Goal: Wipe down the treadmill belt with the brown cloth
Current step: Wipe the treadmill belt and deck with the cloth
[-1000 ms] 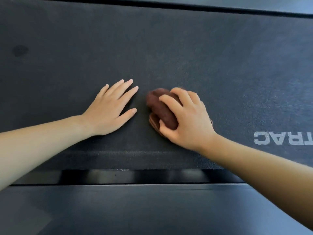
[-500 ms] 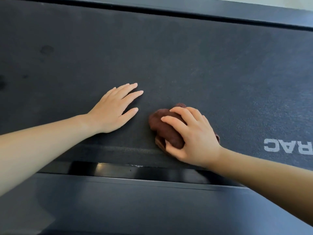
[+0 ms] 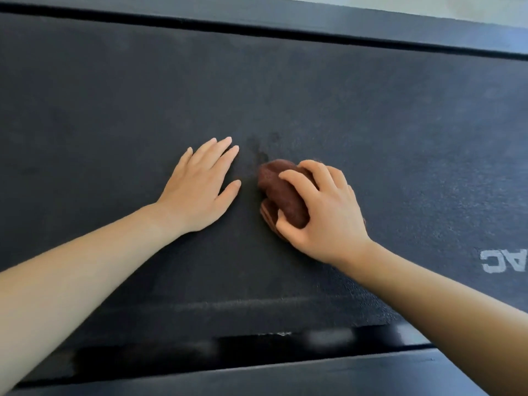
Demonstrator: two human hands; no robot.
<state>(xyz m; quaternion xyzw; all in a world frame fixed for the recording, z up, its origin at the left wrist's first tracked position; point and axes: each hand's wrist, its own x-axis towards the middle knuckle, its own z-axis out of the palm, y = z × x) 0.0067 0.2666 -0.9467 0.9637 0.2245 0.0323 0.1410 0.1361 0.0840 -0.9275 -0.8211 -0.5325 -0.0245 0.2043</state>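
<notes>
Workout spot; gym or home unclear.
Treadmill belt [image 3: 357, 104] fills the view; white lettering [image 3: 504, 261] at 4 o'clock, rail [image 3: 200, 10] at 12.

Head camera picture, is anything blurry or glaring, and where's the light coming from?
In the head view the left hand, right hand and brown cloth look sharp; the near edge of the treadmill belt is smeared, with a pale glare just below it; the belt pales toward the upper right, so light likely comes from there; the far rail tilts across the frame.
</notes>
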